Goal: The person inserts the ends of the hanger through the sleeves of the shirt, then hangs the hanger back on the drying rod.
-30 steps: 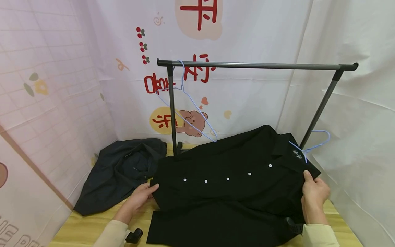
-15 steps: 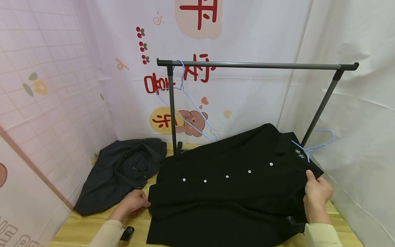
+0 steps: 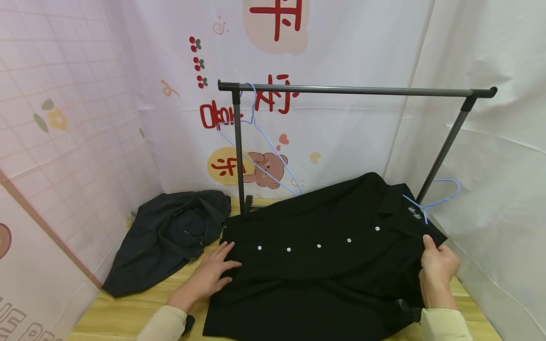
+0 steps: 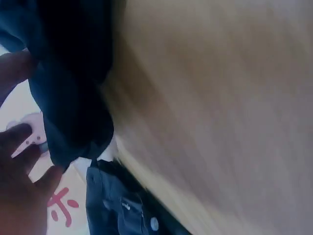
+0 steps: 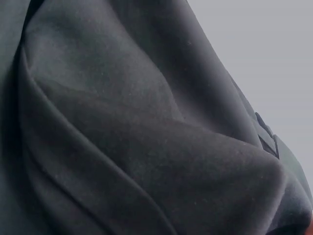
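A black short-sleeved shirt (image 3: 315,270) with white buttons lies sideways, its collar toward the right. The hook of a light blue hanger (image 3: 443,201) sticks out at the collar; the rest of that hanger is hidden. My left hand (image 3: 208,274) touches the hem end with fingers spread. In the left wrist view, that hand (image 4: 22,183) is beside the hanging cloth (image 4: 73,98). On the right side, my right hand (image 3: 439,265) pinches the shirt below the collar, thumb on top. The right wrist view is filled by folds of the shirt (image 5: 122,132).
Behind the shirt stands a dark metal clothes rack (image 3: 358,90). A second blue hanger (image 3: 273,143) hangs at its left end. A dark crumpled garment (image 3: 149,246) lies at the left on the wood-patterned table (image 3: 123,315). Printed curtains enclose the sides and back.
My left hand let go of the hem edge, moved down and left, then came back up and spread over the hem. The right hand moved slightly right, keeping its grip.
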A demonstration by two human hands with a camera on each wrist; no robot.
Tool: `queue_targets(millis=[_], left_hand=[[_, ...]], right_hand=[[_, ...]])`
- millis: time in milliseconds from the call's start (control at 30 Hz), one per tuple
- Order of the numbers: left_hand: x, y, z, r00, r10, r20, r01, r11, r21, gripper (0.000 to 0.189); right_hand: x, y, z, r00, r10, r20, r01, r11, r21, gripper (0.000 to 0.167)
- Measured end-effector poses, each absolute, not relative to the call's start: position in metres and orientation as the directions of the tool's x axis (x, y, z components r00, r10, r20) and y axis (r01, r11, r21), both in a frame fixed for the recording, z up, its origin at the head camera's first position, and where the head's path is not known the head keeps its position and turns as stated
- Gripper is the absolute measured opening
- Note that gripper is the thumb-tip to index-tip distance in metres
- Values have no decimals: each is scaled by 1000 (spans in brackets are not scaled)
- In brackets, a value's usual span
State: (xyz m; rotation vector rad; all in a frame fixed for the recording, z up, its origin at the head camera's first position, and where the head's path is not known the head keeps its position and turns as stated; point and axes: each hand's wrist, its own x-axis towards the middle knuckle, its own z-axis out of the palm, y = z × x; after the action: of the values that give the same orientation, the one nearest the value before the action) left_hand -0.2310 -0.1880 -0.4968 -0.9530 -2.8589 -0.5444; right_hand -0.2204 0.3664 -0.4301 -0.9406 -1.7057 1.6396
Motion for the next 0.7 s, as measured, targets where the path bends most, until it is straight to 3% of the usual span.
queue_targets(millis=[100,367,700], left_hand=[[-229,-189,-502,-778,613,141,624,723,298,26],[-236,-197,-499,-830,553,71,537,760,366,3],[-258,-193,-485,-944,317,90,317,800,509,5]], right_hand=[[-219,370,-429,-579,813,-62,94,-10,-996,48],[-218,374,-426,-563,823,-69,85,-25,-996,51],[-219,370,-430,-572,820,-31,130,54,-990,50]])
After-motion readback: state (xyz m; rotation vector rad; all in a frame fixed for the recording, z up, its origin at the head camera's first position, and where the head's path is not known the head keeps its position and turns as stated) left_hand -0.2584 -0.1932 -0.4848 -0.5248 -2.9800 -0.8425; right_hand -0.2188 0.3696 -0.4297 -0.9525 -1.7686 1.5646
